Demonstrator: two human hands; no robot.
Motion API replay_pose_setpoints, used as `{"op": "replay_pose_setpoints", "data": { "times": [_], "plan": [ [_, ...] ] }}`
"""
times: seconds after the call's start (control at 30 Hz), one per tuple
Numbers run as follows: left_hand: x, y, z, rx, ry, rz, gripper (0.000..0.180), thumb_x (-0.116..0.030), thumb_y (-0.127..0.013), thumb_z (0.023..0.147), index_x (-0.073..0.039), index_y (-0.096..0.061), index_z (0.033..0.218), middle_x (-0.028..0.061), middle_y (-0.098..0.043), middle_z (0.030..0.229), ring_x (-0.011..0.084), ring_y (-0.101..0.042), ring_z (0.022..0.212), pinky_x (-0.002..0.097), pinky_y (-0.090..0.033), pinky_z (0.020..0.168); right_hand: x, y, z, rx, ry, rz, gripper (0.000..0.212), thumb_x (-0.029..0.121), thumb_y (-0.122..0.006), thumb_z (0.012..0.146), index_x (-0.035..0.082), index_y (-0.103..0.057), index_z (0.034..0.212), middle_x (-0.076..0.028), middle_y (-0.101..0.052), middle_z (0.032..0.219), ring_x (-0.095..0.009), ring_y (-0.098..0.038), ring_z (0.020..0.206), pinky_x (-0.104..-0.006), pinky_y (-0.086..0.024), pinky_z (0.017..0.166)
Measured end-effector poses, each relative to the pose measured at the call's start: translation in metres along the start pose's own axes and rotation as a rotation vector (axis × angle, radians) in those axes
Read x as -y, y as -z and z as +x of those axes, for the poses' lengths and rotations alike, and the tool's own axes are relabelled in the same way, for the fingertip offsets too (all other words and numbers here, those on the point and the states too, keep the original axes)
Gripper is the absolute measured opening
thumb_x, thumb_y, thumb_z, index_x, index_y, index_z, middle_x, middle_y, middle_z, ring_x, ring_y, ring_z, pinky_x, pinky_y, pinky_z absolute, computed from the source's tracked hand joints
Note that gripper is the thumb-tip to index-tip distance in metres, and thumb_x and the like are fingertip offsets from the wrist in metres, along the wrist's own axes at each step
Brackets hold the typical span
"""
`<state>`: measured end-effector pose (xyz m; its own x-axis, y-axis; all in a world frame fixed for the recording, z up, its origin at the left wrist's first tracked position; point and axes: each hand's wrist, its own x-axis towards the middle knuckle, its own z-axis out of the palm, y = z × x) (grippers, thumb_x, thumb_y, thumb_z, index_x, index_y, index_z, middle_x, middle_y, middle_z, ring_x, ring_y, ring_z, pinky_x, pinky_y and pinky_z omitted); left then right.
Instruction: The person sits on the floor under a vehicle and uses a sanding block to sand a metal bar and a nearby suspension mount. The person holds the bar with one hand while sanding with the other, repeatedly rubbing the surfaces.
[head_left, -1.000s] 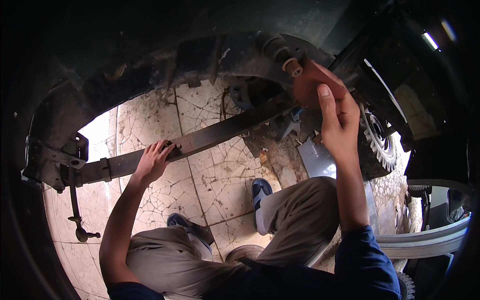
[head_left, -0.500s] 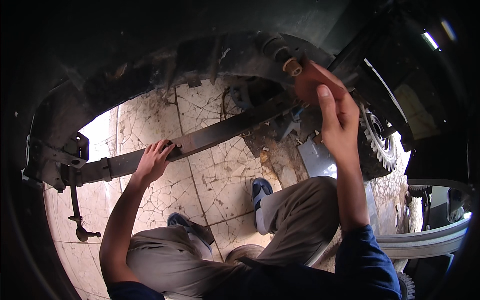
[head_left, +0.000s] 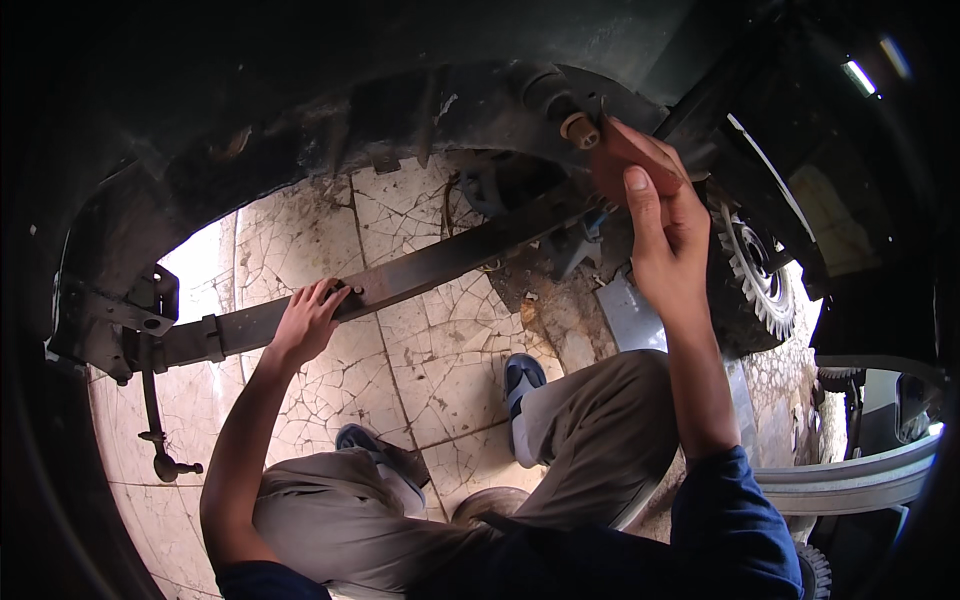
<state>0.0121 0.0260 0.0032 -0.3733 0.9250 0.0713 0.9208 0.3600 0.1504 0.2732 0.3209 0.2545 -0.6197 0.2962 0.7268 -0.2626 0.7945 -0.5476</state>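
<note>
A: Floor [head_left: 440,380]?
B: Pale tiles [head_left: 295,235], extensively cracked, stained in places; one brown, broken patch [head_left: 550,315]; adjoining, a flat grey panel [head_left: 630,318]. Mottled, rough ground [head_left: 770,400] at right.
A: Light?
B: Narrow white strips [head_left: 860,79], upper right; strong glare [head_left: 200,268] at left; surroundings dark.

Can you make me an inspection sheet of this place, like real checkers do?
Surface: cracked, pale tiled floor, stained in places.
Job's things: dark leaf spring slanting across; reddish-brown sheet, perhaps sandpaper, close beside a brown round stub; contact unclear.
Clutter: flat grey panel and broken debris on the floor.
Grippers: left grip on the leaf spring, its exact hold hidden; right grip pinching the sheet.
Cables: none clearly made out.
Surroundings: dark curved bodywork above; toothed-edge wheel and pale curved metal piece at right; hanging rod at left.
</note>
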Motion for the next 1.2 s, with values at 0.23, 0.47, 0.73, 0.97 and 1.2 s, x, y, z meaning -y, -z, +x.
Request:
{"op": "replay_pose_setpoints", "data": {
  "times": [0.23, 0.47, 0.73, 0.97, 1.2],
  "plan": [
    [0.001, 0.000, -0.001, 0.005, -0.005, 0.009, 0.063, -0.013, -0.069, 0.083, -0.012, -0.045, 0.141, 0.0144, -0.043, 0.141, 0.0331, -0.043, 0.130, 0.0430, -0.035, 0.108, 0.002, -0.001, 0.001, -0.003, -0.024, -0.043, 0.028, 0.008, -0.050, 0.100, -0.001, -0.062, 0.124, -0.013, -0.063, 0.119, -0.019, -0.062, 0.110, -0.0294, -0.047, 0.095],
    [0.004, -0.003, -0.002, 0.001, -0.011, 0.008, 0.063, -0.013, -0.070, 0.082, -0.012, -0.046, 0.141, 0.0142, -0.043, 0.142, 0.0326, -0.042, 0.130, 0.0426, -0.035, 0.108, -0.004, -0.002, 0.001, 0.015, -0.032, -0.030, 0.028, 0.007, -0.050, 0.100, -0.001, -0.062, 0.124, -0.013, -0.063, 0.120, -0.020, -0.061, 0.112, -0.0300, -0.047, 0.096],
    [0.000, 0.000, -0.001, -0.006, -0.004, -0.002, 0.063, -0.011, -0.070, 0.080, -0.011, -0.047, 0.139, 0.0124, -0.044, 0.141, 0.0313, -0.043, 0.130, 0.0421, -0.035, 0.108, -0.006, -0.002, 0.002, 0.006, -0.049, -0.018, 0.028, 0.008, -0.049, 0.101, -0.001, -0.062, 0.124, -0.012, -0.063, 0.118, -0.019, -0.060, 0.112, -0.0298, -0.045, 0.098],
    [0.000, 0.001, -0.002, 0.003, -0.001, 0.006, 0.063, -0.011, -0.070, 0.081, -0.011, -0.047, 0.139, 0.0123, -0.044, 0.142, 0.0310, -0.043, 0.131, 0.0419, -0.035, 0.109, -0.001, -0.003, 0.001, -0.018, -0.055, 0.008, 0.027, 0.008, -0.049, 0.101, 0.000, -0.064, 0.122, -0.012, -0.063, 0.118, -0.019, -0.059, 0.112, -0.0299, -0.043, 0.099],
    [-0.001, 0.001, -0.001, 0.019, 0.011, 0.002, 0.063, -0.011, -0.070, 0.081, -0.011, -0.047, 0.140, 0.0124, -0.043, 0.143, 0.0312, -0.041, 0.132, 0.0418, -0.034, 0.109, -0.002, -0.005, 0.003, -0.022, -0.005, -0.048, 0.027, 0.009, -0.050, 0.101, 0.001, -0.064, 0.123, -0.011, -0.064, 0.118, -0.018, -0.059, 0.112, -0.0293, -0.044, 0.098]
  ]
}}
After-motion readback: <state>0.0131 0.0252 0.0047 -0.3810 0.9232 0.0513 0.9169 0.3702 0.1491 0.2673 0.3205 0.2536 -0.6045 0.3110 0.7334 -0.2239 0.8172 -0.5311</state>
